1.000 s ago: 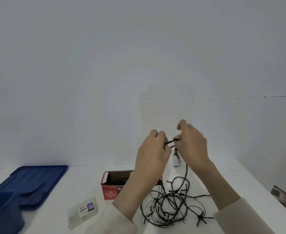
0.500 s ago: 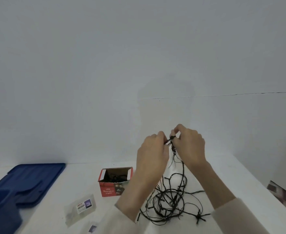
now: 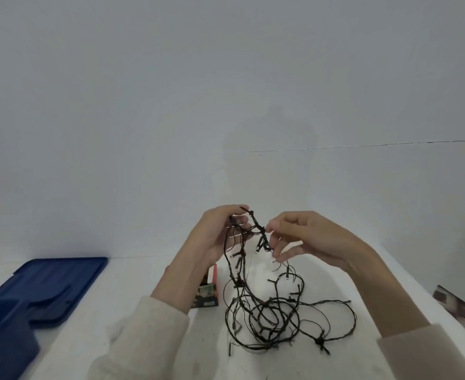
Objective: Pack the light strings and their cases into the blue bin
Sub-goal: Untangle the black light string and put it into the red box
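The left hand [image 3: 215,237] grips gathered loops of the light string [image 3: 267,319], and the right hand [image 3: 311,239] pinches a strand beside it. The rest lies tangled on the table [image 3: 294,366], well apart from the blue bin [image 3: 3,341]. Pulling upward could tighten the knots.

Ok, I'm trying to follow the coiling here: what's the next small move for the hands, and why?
Probably the right hand feeds one more loop of the light string into the left hand. The left hand grips a few loops, the right pinches the strand beside it, and most of the string lies loose on the table.
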The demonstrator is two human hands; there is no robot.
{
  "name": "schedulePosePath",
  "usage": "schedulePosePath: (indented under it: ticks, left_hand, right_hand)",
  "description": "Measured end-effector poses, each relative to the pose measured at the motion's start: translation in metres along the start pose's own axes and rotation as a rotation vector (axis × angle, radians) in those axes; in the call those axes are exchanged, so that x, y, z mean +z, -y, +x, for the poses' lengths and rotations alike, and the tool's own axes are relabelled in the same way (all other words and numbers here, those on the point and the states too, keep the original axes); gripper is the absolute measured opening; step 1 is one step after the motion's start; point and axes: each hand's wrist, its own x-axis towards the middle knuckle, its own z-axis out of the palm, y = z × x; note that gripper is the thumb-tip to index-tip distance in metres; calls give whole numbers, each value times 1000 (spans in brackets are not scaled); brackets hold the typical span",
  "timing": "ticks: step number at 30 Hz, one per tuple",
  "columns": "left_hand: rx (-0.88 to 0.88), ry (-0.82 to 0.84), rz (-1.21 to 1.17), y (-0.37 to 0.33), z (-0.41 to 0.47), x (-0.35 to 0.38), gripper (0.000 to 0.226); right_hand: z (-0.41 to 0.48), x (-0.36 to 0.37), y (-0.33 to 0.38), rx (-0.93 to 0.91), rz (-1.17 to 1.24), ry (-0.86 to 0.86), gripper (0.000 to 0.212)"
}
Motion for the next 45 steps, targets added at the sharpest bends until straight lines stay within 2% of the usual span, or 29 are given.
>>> schedulePosePath:
  ticks: [2,4,7,10,12,19,23,26,30,33,35,38,42,45]
  left_hand:
    - [32,-30,45,1,-1,3,14]
    - [64,-56,74,3,-1,5,13]
    - [89,-62,97,4,-1,5,11]
    - [63,37,211,4,-5,5,9]
    - [45,107,326,4,-9,5,12]
    - [-36,233,150,5,-11,3,18]
    - [-86,346,133,4,-16,-3,25]
    - [-82,393,235,2,-15,-7,20]
    - [-59,372,337,5,-6,-17,11]
    - [-68,316,333,14,-1,-24,18]
    - [14,193,262,19,2,-21,22]
    - [109,86,1,21,6,-11,24]
    - [-26,117,-255,24,5,-7,25]
    - [-104,171,-318,25,4,-7,24]
  right_hand:
    - [-2,11,1,13,-115,-59,43]
    - [-2,23,0,18,-213,-140,43]
    - [3,30,-8,-20,-230,-305,33]
    - [8,27,-12,-95,-116,-433,9]
    - [9,24,-14,-123,-86,-455,6]
    - [7,23,-16,-166,-85,-425,16]
    - [3,20,-11,-167,152,-364,16]
    - [3,18,-10,-157,247,-324,19]
    - [4,14,-10,-153,549,-264,22]
    - [5,13,-13,-74,596,-227,17]
    - [6,13,-16,-20,589,-180,10]
    - [5,13,-17,-2,687,-167,21]
    - [3,14,-10,21,808,-132,21]
    - [1,12,-9,15,716,-5,20]
